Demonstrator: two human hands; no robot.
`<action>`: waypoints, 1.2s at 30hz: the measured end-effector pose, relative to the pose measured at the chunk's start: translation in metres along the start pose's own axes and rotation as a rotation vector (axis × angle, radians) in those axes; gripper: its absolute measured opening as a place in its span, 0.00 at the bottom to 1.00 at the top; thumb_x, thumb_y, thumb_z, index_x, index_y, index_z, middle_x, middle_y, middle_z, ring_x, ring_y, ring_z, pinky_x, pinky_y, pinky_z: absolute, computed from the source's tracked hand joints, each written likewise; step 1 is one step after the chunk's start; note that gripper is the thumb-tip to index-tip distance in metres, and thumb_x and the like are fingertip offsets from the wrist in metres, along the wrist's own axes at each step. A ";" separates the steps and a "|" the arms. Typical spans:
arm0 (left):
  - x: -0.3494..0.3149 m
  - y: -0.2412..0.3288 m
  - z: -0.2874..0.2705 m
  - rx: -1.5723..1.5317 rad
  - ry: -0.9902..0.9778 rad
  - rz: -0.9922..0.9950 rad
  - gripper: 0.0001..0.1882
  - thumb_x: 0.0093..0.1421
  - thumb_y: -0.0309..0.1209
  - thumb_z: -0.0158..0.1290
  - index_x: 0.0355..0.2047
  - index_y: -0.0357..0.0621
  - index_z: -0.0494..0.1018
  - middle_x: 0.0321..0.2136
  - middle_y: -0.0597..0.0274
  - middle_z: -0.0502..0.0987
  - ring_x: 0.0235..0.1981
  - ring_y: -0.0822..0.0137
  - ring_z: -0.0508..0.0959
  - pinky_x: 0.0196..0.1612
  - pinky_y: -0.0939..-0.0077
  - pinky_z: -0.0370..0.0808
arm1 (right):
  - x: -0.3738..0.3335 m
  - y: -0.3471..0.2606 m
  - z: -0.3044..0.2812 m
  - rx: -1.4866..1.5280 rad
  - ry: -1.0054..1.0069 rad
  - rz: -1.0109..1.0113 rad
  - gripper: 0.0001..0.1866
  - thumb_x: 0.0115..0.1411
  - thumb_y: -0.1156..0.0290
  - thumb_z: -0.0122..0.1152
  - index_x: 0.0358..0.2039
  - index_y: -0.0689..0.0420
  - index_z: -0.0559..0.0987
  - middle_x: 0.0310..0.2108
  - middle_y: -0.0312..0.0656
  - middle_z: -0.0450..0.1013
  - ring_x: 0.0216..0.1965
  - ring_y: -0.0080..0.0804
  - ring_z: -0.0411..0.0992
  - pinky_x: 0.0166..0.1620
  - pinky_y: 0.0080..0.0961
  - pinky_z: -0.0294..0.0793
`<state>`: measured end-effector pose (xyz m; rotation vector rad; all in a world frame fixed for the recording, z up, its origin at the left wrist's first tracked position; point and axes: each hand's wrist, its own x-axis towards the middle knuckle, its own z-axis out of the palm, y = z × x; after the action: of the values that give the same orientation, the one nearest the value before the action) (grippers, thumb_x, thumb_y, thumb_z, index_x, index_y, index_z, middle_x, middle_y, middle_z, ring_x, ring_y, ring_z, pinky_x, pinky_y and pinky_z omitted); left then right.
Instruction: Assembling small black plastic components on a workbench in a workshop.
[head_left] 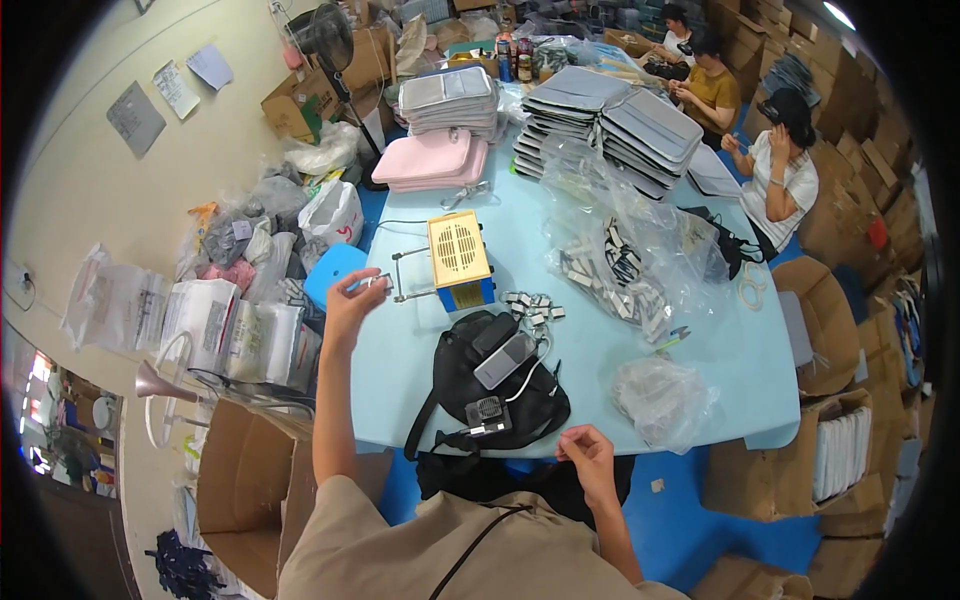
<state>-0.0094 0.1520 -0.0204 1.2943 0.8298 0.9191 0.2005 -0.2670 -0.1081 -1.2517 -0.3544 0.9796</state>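
A black bag [490, 385] lies on the light blue worktop [420, 350], cardboard boxes [245, 480] all around. Beside the bag, the left hand [352, 300] pinches a small thing; the right hand [588, 452] is curled, holding nothing I can see.

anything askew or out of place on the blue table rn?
Mostly clutter. The black bag hangs over the table's near edge, straps dangling. Small clips lie scattered loose beside the yellow-and-blue machine. Left hand is raised near the machine; right hand hovers at the near edge. No visible damage or spills.
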 end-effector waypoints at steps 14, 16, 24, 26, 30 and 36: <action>-0.136 -0.005 0.103 -0.780 -0.399 -0.160 0.11 0.63 0.19 0.61 0.45 0.40 0.76 0.36 0.54 0.82 0.40 0.65 0.83 0.48 0.66 0.81 | 0.011 -0.044 0.082 -0.135 -0.098 -0.357 0.06 0.64 0.78 0.65 0.40 0.64 0.78 0.36 0.38 0.78 0.38 0.23 0.77 0.43 0.20 0.77; -0.143 -0.009 0.116 -0.736 -0.417 -0.134 0.11 0.62 0.18 0.60 0.44 0.40 0.77 0.37 0.54 0.83 0.40 0.65 0.83 0.48 0.67 0.81 | 0.009 -0.063 0.101 -0.115 -0.072 -0.466 0.08 0.63 0.81 0.65 0.42 0.63 0.78 0.38 0.38 0.78 0.41 0.22 0.77 0.44 0.18 0.75; -0.172 -0.013 0.139 -0.393 -0.321 -0.009 0.09 0.59 0.16 0.62 0.40 0.37 0.78 0.38 0.56 0.85 0.37 0.73 0.83 0.44 0.79 0.78 | 0.007 -0.080 0.117 -0.097 -0.060 -0.630 0.15 0.57 0.84 0.70 0.45 0.63 0.78 0.42 0.41 0.76 0.44 0.26 0.77 0.42 0.22 0.79; -0.177 -0.015 0.142 -0.360 -0.302 -0.013 0.09 0.58 0.16 0.63 0.39 0.37 0.78 0.38 0.56 0.85 0.37 0.74 0.83 0.43 0.79 0.78 | 0.008 -0.073 0.113 -0.083 -0.037 -0.616 0.15 0.57 0.84 0.70 0.44 0.63 0.78 0.41 0.40 0.76 0.43 0.26 0.77 0.42 0.22 0.79; -0.185 -0.020 0.142 -0.336 -0.302 0.027 0.09 0.58 0.16 0.64 0.38 0.36 0.78 0.38 0.54 0.84 0.37 0.72 0.83 0.43 0.77 0.79 | 0.006 -0.068 0.113 -0.043 0.020 -0.588 0.13 0.57 0.84 0.70 0.41 0.62 0.78 0.39 0.39 0.77 0.41 0.23 0.78 0.39 0.20 0.77; -0.192 -0.019 0.151 -0.359 -0.341 0.091 0.07 0.59 0.15 0.62 0.36 0.35 0.76 0.38 0.50 0.84 0.39 0.67 0.83 0.46 0.73 0.80 | 0.000 -0.067 0.105 -0.098 0.008 -0.574 0.11 0.58 0.84 0.70 0.40 0.61 0.78 0.37 0.38 0.79 0.40 0.22 0.78 0.38 0.18 0.75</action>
<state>0.0487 -0.0860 -0.0240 1.1352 0.3242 0.8426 0.1548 -0.2005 -0.0134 -1.1468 -0.7155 0.4689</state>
